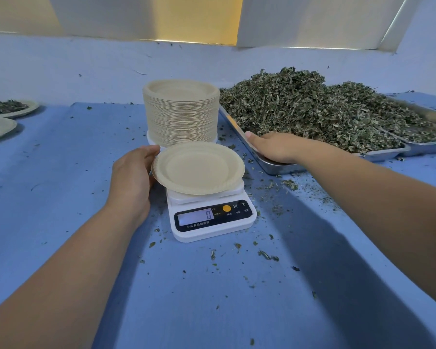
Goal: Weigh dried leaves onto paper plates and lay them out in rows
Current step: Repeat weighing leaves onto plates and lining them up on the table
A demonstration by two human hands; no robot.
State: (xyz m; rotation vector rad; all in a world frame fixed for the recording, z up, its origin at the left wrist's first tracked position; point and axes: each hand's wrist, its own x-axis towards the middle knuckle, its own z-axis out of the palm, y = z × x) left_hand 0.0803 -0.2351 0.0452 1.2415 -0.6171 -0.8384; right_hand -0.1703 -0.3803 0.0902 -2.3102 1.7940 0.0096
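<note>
Head view: the only view; everything below is seen from above and in front of the person.
Bench (61, 172): covered in blue, with all items set on it.
Scale (212, 220): white kitchen scale, placed centre, straight ahead of the person.
Display (195, 216): lit, one digit shown, too blurred to be read safely.
Paper plate (198, 168): empty, beige, seated on the scale platform, overhanging it to the left.
Left hand (134, 177): placed at the plate's left rim; thumb laid against the rim, fingers curled under the edge and mostly hidden, so the plate is gripped at its edge.
Plate stack (180, 114): tall pile of the same plates, stood just behind the scale.
Steel tray (269, 170): set right of the stack and scale, its near corner angled toward the scale.
Dried leaves (300, 109): heaped high in the tray, green-grey, shredded.
Right hand (275, 147): lowered palm down into the tray's near left corner at the foot of the heap; thumb stretched along the rim, fingers hidden beneath the hand, so open or closed cannot be told.
Second tray (433, 144): partly seen at far right, touching the first, leaves spilled into it.
Filled plates (10, 107): two seen at the left edge, side by side, leaves on each, both cut off by the frame.
Leaf crumbs (267, 255): scattered over the bench around the scale and near the tray.
</note>
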